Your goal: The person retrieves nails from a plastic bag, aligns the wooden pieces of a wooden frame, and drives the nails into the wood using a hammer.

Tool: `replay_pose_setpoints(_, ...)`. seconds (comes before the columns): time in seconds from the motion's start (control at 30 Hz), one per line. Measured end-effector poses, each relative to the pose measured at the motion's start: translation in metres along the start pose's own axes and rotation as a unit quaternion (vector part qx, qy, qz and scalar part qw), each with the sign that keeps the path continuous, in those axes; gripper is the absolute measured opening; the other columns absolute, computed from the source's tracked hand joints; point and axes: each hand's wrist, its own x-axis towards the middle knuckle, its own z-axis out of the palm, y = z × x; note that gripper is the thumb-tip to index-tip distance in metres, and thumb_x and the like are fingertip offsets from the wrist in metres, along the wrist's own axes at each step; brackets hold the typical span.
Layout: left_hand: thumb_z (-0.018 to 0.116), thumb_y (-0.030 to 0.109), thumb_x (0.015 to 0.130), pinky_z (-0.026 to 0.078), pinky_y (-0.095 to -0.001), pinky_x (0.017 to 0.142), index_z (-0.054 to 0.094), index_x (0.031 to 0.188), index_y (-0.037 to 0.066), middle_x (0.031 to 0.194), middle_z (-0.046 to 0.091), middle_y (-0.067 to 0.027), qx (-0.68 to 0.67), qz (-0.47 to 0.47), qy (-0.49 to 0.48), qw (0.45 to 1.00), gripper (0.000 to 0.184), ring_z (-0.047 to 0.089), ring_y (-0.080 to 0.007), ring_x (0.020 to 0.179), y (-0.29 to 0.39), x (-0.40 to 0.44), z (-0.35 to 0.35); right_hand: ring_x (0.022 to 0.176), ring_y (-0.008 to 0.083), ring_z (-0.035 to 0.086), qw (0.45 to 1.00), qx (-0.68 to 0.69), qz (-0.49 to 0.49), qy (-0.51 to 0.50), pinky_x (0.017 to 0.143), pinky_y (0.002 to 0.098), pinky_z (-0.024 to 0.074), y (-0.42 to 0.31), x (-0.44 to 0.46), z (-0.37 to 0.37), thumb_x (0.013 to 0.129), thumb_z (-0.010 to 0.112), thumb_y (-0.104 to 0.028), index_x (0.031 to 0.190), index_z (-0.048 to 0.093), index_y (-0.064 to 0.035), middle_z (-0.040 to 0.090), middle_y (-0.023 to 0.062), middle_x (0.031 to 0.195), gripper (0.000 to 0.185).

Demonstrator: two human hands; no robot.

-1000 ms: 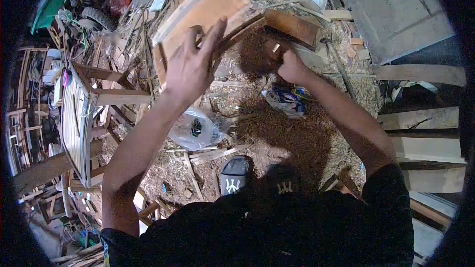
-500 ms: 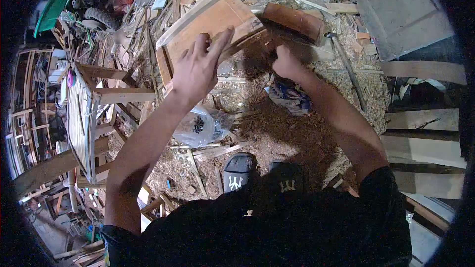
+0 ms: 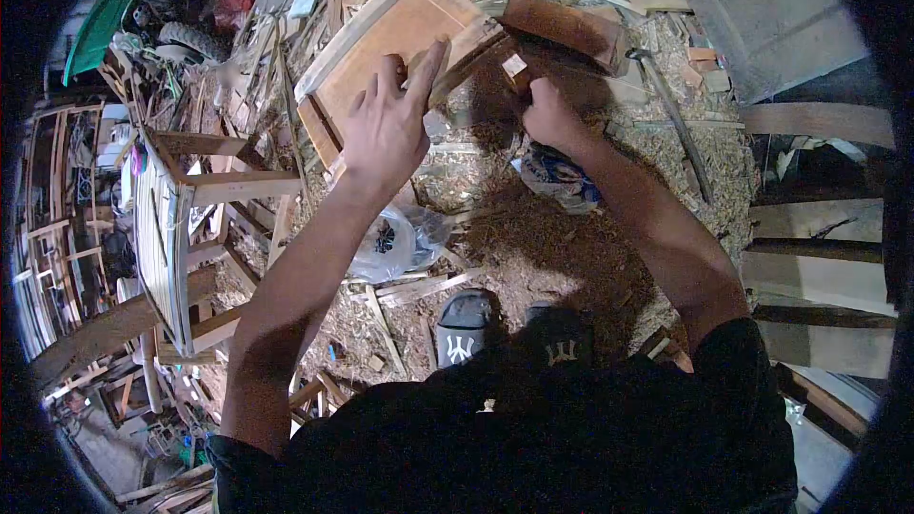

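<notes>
Block [image 3: 514,67] (right hand [image 3: 552,116]) has neared panel [image 3: 414,24] edge.

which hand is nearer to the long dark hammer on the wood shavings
Right. The right hand is left of the hammer; the left hand is farther left, at the orange-brown wooden panel.

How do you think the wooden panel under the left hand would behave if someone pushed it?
The wooden panel would probably stay stiff, as strips brace its edges. It may tip or swing if pushed at a far corner, since the left hand rests towards its near side.
</notes>
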Motion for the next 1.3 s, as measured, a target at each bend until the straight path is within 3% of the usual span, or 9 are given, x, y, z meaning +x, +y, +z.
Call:
replay_pose_setpoints(0.2, 0.068, -0.003, 0.072, 0.054, -0.0455, 0.08, 0.027, 0.161, 0.028, 0.117, 0.053, -0.0158, 0.0, 0.004, 0.016, 1.0, 0.102, 0.063, -0.0341, 0.101, -0.001, -0.002, 0.004, 0.106, 0.0498, 0.061, 0.99, -0.063, -0.09, 0.089, 0.094, 0.0528, 0.0477, 0.005, 0.002, 0.005, 0.078, 0.061, 0.003, 0.108, 0.061, 0.007, 0.064, 0.0314, 0.109, 0.03)
replay_pose_setpoints(0.4, 0.07, -0.003, 0.069, 0.055, -0.044, 0.079, 0.026, 0.161, 0.03, 0.116, 0.053, -0.0148, -0.007, 0.002, 0.012, 1.0, 0.107, 0.063, -0.0336, 0.1, 0.0, -0.007, 0.002, 0.109, 0.0497, 0.061, 0.998, -0.062, -0.026, 0.004, 0.095, 0.053, 0.0477, -0.013, -0.001, -0.011, 0.078, 0.062, 0.003, 0.111, 0.061, 0.0064, 0.064, 0.0315, 0.109, 0.033)
replay_pose_setpoints(0.5, 0.071, -0.003, 0.068, 0.055, -0.0429, 0.079, 0.025, 0.161, 0.031, 0.115, 0.053, -0.0143, -0.005, 0.004, 0.013, 1.0, 0.11, 0.063, -0.0331, 0.099, 0.0, -0.009, 0.002, 0.108, 0.0503, 0.061, 0.993, 0.015, -0.09, 0.071, 0.094, 0.053, 0.0479, 0.004, 0.003, 0.004, 0.078, 0.062, 0.003, 0.113, 0.061, 0.0054, 0.064, 0.0315, 0.11, 0.035)
replay_pose_setpoints(0.73, 0.071, -0.002, 0.07, 0.055, -0.0412, 0.08, 0.025, 0.161, 0.034, 0.12, 0.054, -0.0146, -0.01, 0.002, 0.019, 1.0, 0.109, 0.063, -0.0313, 0.102, 0.0, -0.014, 0.003, 0.109, 0.0492, 0.061, 0.988, -0.059, -0.102, 0.097, 0.093, 0.0529, 0.049, -0.012, -0.002, -0.008, 0.077, 0.063, 0.001, 0.118, 0.06, 0.0048, 0.065, 0.0312, 0.111, 0.041)
replay_pose_setpoints(0.77, 0.071, -0.002, 0.07, 0.055, -0.0412, 0.08, 0.025, 0.161, 0.034, 0.12, 0.054, -0.0146, -0.01, 0.001, 0.019, 1.0, 0.109, 0.063, -0.0313, 0.102, 0.0, -0.015, 0.003, 0.109, 0.0491, 0.062, 0.994, -0.058, -0.079, 0.052, 0.092, 0.0531, 0.0496, -0.003, 0.001, -0.005, 0.078, 0.064, 0.0, 0.117, 0.06, 0.005, 0.065, 0.0317, 0.111, 0.04)
replay_pose_setpoints(0.93, 0.07, -0.001, 0.073, 0.045, -0.0515, 0.092, 0.029, 0.16, 0.036, 0.137, 0.049, -0.017, -0.044, -0.016, 0.039, 0.998, 0.103, 0.054, -0.0368, 0.116, 0.006, -0.026, 0.006, 0.106, 0.049, 0.064, 0.998, -0.035, -0.051, -0.026, 0.09, 0.0532, 0.0514, 0.004, 0.006, -0.004, 0.078, 0.065, -0.003, 0.109, 0.064, 0.0064, 0.066, 0.0334, 0.106, 0.033)
replay_pose_setpoints(1.0, 0.069, -0.001, 0.075, 0.043, -0.0546, 0.094, 0.029, 0.159, 0.037, 0.142, 0.046, -0.016, -0.026, -0.029, 0.04, 0.998, 0.101, 0.052, -0.0383, 0.119, 0.015, -0.029, 0.008, 0.087, 0.0501, 0.068, 0.995, -0.099, 0.0, -0.03, 0.083, 0.0534, 0.0547, 0.001, 0.004, -0.008, 0.072, 0.064, -0.007, 0.09, 0.068, 0.0103, 0.068, 0.0337, 0.092, 0.025)
replay_pose_setpoints(1.17, 0.061, -0.004, 0.074, 0.033, -0.0616, 0.108, 0.027, 0.161, 0.034, 0.165, 0.028, -0.012, 0.038, -0.033, 0.025, 0.998, 0.101, 0.039, -0.0455, 0.138, 0.013, -0.031, 0.015, 0.094, 0.0502, 0.067, 0.996, -0.089, -0.003, -0.03, 0.09, 0.0537, 0.0533, 0.017, 0.012, 0.005, 0.073, 0.064, -0.008, 0.095, 0.068, 0.0111, 0.068, 0.035, 0.097, 0.03)
replay_pose_setpoints(1.3, 0.057, -0.006, 0.077, 0.031, -0.0641, 0.11, 0.022, 0.162, 0.035, 0.167, 0.024, -0.0117, 0.02, -0.039, 0.023, 0.999, 0.101, 0.032, -0.0477, 0.145, 0.01, -0.028, 0.015, 0.103, 0.0521, 0.065, 0.999, -0.034, -0.036, -0.015, 0.096, 0.055, 0.0506, 0.015, 0.016, 0.004, 0.074, 0.062, -0.006, 0.109, 0.066, 0.0113, 0.066, 0.0359, 0.109, 0.039)
